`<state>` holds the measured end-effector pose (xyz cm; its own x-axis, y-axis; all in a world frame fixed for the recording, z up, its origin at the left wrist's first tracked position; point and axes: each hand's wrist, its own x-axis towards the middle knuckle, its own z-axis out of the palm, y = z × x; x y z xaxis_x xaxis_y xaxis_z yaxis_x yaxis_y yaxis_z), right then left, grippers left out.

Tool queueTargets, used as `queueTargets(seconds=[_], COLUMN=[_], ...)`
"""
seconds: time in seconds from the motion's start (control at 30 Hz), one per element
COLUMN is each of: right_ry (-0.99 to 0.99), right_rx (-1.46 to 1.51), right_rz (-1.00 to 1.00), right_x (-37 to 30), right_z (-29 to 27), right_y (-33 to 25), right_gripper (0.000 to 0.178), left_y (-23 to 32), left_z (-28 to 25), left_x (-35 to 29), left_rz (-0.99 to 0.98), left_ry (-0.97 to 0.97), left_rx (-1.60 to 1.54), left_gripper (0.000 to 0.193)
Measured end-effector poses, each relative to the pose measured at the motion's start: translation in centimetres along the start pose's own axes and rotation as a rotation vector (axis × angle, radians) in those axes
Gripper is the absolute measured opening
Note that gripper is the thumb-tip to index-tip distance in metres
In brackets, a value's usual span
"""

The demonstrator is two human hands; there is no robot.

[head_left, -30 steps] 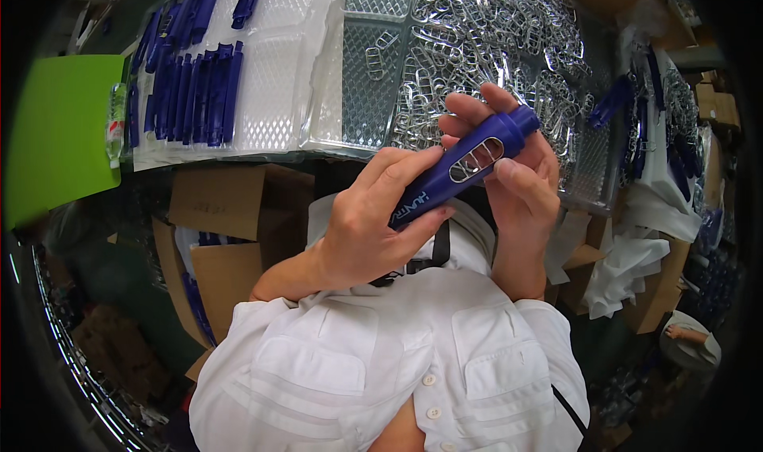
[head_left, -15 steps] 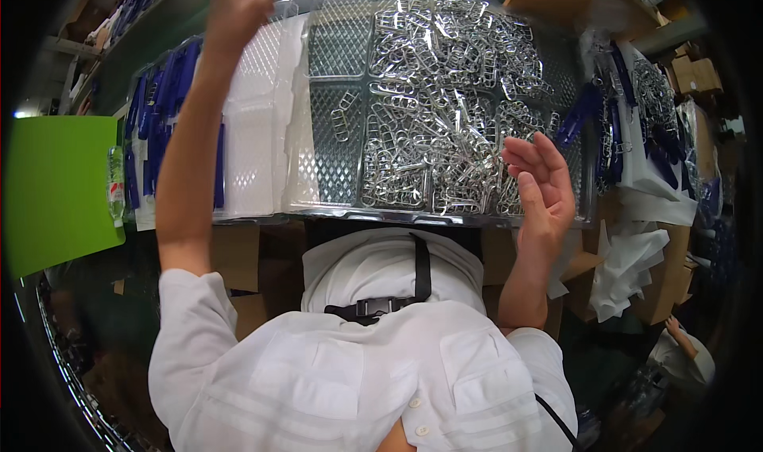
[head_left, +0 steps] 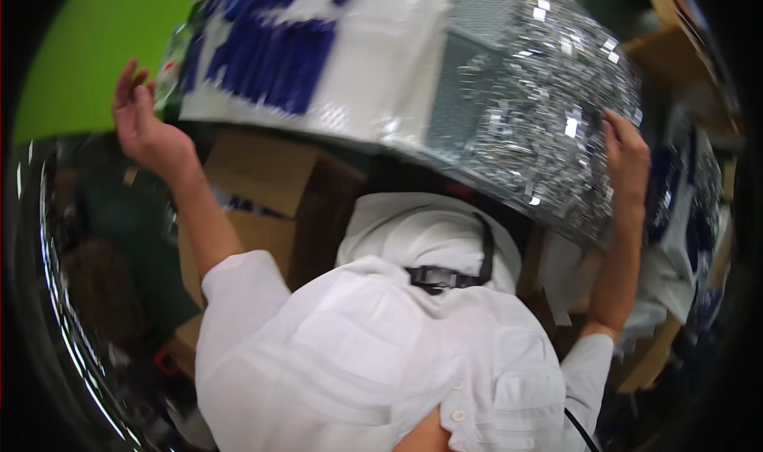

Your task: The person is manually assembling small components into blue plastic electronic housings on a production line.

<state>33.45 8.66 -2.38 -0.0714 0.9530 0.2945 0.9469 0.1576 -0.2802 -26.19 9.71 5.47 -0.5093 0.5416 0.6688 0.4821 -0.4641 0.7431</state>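
Observation:
My left hand (head_left: 151,130) is raised at the left, open with its fingers apart and nothing in it. It is close to a clear plastic bottle (head_left: 171,69) and the lower edge of a bright green panel (head_left: 87,63). My right hand (head_left: 629,156) is over the right side of a clear tray heaped with small shiny metal loop-shaped pieces (head_left: 548,106). Its fingers are bent toward the pile, but blur hides whether they hold anything. To the left lie several long dark blue pieces (head_left: 274,63) on a white tray (head_left: 373,71).
Open cardboard boxes (head_left: 254,174) stand below the bench edge on the left. More cardboard (head_left: 675,59) is at the far right. White sheets (head_left: 652,309) and more blue and metal pieces (head_left: 683,182) lie beyond my right arm.
The view has swung, so the trays now appear tilted and farther right. My left hand, earlier at the far edge with something dark blue, is now empty by the bottle. My right fingers are more bent.

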Motion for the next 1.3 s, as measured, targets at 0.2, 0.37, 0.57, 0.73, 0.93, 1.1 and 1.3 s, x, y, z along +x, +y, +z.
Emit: queueTargets(seconds=[0.2, 0.37, 0.57, 0.73, 0.93, 1.1, 1.3], right_ry=[-0.24, -0.152, -0.008, 0.132, 0.125, 0.146, 0.2], right_rx=[0.022, 0.159, 0.499, 0.62, 0.554, 0.678, 0.978], right_rz=[0.05, 0.026, 0.163, 0.328, 0.215, 0.353, 0.394], right_x=[2.9, 2.9, 2.2, -0.9, -2.8, -4.7, -6.9], right_z=[4.6, 6.0, 2.2, -0.3, -0.7, -0.9, -1.7], right_y=[5.9, 7.0, 6.4, 3.3, -3.1, 0.5, -0.6], right_gripper=[0.033, 0.035, 0.036, 0.032, 0.035, 0.033, 0.032], left_y=[-1.1, 0.0, 2.1, 6.4, -9.0, -12.9, -13.0], left_z=[-24.3, -28.4, -33.9, -30.3, -34.8, -37.3, -35.5], left_x=[-15.0, -24.8, -21.7, -19.3, -22.7, -21.7, -20.9], left_rz=[-0.501, -0.347, -0.821, -1.641, -0.595, -0.542, -0.502], left_ry=[-0.162, -0.539, -0.287, -1.061, -0.646, -0.661, -0.417], left_rx=[0.825, 1.431, 1.121, 0.355, 1.172, 1.25, 1.207], left_gripper=[0.017, 0.074, 0.066, 0.046, 0.046, 0.049, 0.039])
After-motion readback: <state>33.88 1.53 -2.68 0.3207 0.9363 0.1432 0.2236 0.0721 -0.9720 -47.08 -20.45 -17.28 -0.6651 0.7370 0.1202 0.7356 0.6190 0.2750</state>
